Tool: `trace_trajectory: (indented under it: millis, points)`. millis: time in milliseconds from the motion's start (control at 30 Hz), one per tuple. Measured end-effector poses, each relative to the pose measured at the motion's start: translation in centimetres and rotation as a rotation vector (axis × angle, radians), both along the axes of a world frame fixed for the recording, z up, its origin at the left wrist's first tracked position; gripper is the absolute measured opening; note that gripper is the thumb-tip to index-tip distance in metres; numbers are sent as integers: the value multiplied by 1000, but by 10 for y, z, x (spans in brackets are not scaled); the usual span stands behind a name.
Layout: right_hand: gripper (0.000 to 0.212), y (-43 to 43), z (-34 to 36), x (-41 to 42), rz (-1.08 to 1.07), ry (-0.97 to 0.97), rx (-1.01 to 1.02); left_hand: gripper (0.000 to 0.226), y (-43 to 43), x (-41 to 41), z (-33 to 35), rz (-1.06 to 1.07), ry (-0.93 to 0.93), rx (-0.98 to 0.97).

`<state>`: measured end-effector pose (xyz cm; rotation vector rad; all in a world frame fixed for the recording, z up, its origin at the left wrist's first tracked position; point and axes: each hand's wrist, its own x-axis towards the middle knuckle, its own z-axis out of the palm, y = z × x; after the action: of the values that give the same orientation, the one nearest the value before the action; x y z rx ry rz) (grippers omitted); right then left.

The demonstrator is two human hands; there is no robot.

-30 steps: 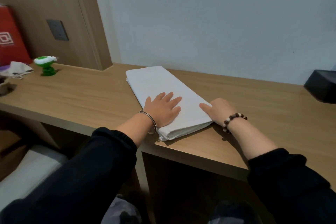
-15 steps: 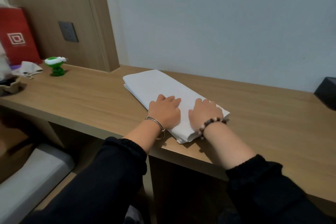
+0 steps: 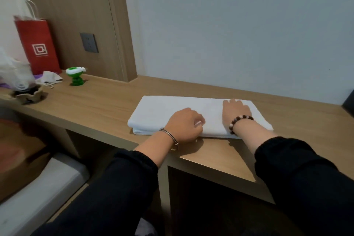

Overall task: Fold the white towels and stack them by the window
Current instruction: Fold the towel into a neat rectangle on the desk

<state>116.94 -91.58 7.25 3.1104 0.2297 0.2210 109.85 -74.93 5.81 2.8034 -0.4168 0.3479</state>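
A folded white towel [image 3: 172,110] lies flat on the wooden desk [image 3: 99,105], its long side roughly parallel to the desk's front edge. My left hand [image 3: 183,126], with a metal bangle on the wrist, sits at the towel's near edge, fingers curled round that edge. My right hand [image 3: 236,110], with a bead bracelet on the wrist, rests palm down on the right part of the towel with its fingers stretched toward the wall. No window is in view.
On the desk's left end stand a red paper bag [image 3: 37,44], a green toy-like bottle [image 3: 75,76], a crumpled white cloth [image 3: 50,78] and a small dish [image 3: 28,96]. A dark box [image 3: 349,103] sits at the far right. A grey cushion [image 3: 38,184] lies below left.
The towel has turned from slanting away from me to lying along the desk edge. My right hand moved from its side onto its top; my left fingers went from flat to curled.
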Motion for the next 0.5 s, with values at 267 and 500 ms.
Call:
trace_trajectory:
  millis: [267, 500]
  points:
    - [65, -15, -18, -60, 481, 89, 86, 77, 70, -6, 1, 28, 239, 296]
    - [45, -7, -11, -53, 402, 82, 110, 69, 71, -14, -10, 48, 108, 390]
